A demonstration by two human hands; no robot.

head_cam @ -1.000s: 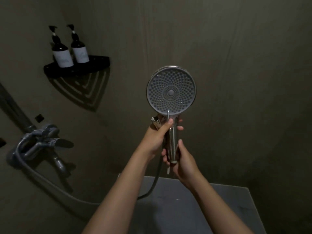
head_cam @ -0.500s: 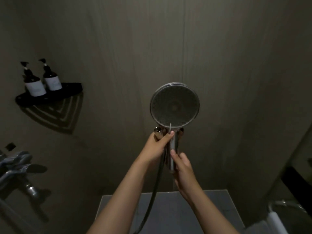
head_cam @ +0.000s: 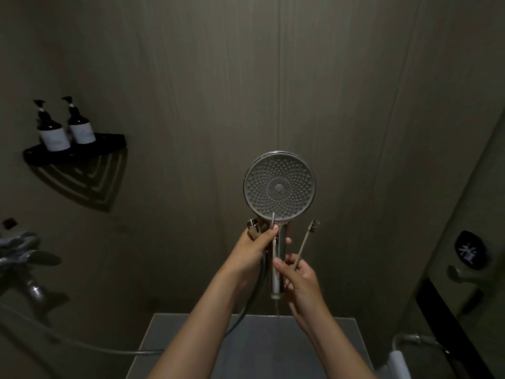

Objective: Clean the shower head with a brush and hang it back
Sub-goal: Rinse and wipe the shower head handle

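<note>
A round chrome shower head (head_cam: 278, 184) faces me at the centre, its nozzle plate toward the camera and its handle pointing down. My left hand (head_cam: 255, 248) grips the top of the handle, thumb on a small lever under the face. My right hand (head_cam: 297, 277) holds a thin toothbrush-like brush (head_cam: 306, 242) by its lower end, bristles up, tilted right of the handle and apart from the face. The hose (head_cam: 246, 310) hangs from behind my left hand and runs down to the left.
A black corner shelf (head_cam: 109, 143) with two pump bottles (head_cam: 65, 129) hangs on the left wall. The chrome tap mixer (head_cam: 24, 258) juts out at the left edge. A door handle (head_cam: 461, 274) and dark panel are on the right. Grey floor lies below.
My right hand has come off the handle's lower part and now holds the brush out to the right. The view has shifted slightly; the shower head stays upright in my left hand.
</note>
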